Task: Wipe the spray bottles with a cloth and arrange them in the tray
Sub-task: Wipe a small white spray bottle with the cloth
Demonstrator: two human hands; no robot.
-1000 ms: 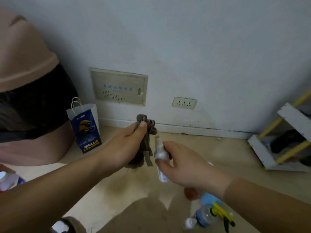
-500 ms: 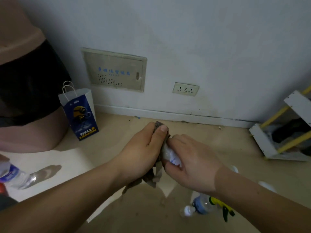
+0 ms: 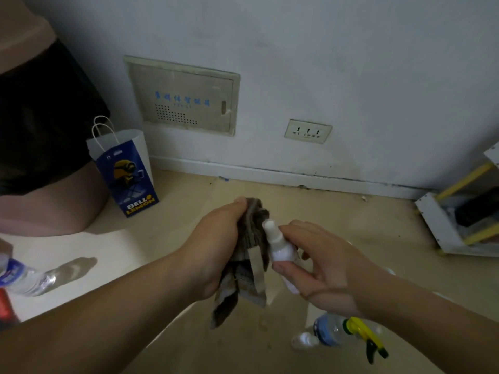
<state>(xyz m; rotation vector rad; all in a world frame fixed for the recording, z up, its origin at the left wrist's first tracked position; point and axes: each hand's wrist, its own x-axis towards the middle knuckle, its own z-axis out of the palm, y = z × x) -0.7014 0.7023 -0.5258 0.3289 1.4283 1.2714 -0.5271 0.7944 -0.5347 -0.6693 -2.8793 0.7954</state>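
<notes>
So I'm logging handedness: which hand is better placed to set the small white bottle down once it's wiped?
Right. The right hand grips the small white bottle; the left hand is full of cloth.

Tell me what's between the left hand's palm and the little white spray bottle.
The grey cloth: the left hand grips it, bunched against the white spray bottle held by the right hand. The head view shows this.

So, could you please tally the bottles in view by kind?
Small white spray bottles: 1, in the right hand
Yellow-trigger spray bottles: 1, lying on the floor
Clear water bottles: 1
Total: 3
</notes>
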